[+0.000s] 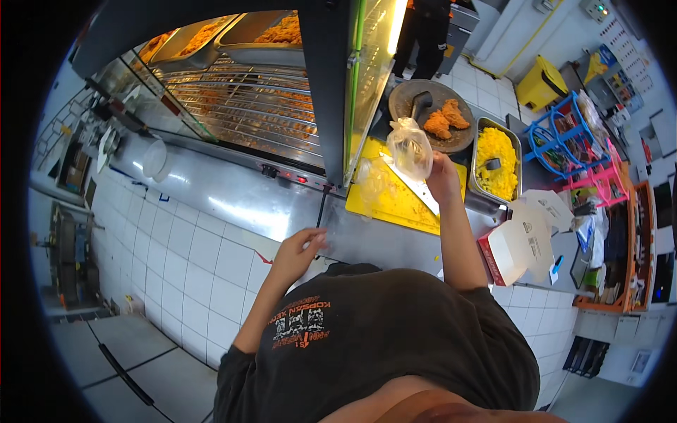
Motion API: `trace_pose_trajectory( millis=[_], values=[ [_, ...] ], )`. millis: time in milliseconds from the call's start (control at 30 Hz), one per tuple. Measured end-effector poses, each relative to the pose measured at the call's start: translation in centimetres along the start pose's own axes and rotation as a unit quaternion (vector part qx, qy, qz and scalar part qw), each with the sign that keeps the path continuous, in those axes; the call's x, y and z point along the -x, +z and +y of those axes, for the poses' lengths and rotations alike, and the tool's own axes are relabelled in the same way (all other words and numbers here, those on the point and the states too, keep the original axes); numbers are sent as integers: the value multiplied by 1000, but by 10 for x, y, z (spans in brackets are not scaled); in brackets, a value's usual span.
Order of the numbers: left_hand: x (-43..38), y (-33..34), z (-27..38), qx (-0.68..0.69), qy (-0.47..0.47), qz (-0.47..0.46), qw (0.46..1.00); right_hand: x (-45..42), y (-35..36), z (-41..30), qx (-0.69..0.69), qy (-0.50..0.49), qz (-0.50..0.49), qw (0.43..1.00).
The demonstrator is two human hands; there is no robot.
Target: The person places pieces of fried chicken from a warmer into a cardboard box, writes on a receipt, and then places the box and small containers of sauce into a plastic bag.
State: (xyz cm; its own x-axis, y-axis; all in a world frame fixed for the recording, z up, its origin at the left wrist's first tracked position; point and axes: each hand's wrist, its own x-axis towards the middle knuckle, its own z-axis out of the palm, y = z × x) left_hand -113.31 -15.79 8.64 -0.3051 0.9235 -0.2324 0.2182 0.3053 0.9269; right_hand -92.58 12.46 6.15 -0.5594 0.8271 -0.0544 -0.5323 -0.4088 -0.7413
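Observation:
My right hand point(444, 177) grips the side of a clear plastic bag point(410, 150) with a knotted top, raised above a yellow cutting board point(391, 209). My left hand point(302, 251) is near the counter's front edge, its fingers apart and nothing in them. On the board lie crumbs, another clear plastic bag point(372, 182) and a broad metal blade point(418, 201). Behind the held bag, a round stone mortar point(404, 95) bears a dark pestle point(421, 103) and fried chicken pieces point(447, 119). A metal tray point(521, 153) of yellow rice point(497, 164) stands to the right.
A heated display cabinet point(238, 148) with trays of fried food stands at the left, its glass door point(365, 100) beside the board. Open cardboard boxes point(521, 243) and blue point(566, 143) and pink plastic racks point(608, 174) are at the right. Another person point(423, 39) stands beyond the counter.

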Motion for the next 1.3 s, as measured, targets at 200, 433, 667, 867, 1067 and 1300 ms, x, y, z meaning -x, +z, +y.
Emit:
trace_pose_trajectory(
  millis=[200, 433, 667, 867, 1067, 1300],
  values=[
    [-79, 60, 89, -54, 158, 0, 986, 79, 10, -5, 134, -59, -37, 988],
    [-88, 93, 99, -96, 227, 63, 967, 141, 46, -38, 555, -298, 251, 734],
    [-54, 119, 111, -183, 439, -126, 871, 144, 8, -12, -38, 17, 22, 999],
    [-38, 128, 117, -186, 464, -117, 858, 141, 48, -12, -144, -61, 101, 982],
    [-31, 127, 106, -158, 503, -149, 837, 148, 53, -21, -199, -49, -76, 976],
    [-22, 120, 106, -133, 424, -175, 879, 148, 59, -33, -243, -58, -76, 965]
  ],
)
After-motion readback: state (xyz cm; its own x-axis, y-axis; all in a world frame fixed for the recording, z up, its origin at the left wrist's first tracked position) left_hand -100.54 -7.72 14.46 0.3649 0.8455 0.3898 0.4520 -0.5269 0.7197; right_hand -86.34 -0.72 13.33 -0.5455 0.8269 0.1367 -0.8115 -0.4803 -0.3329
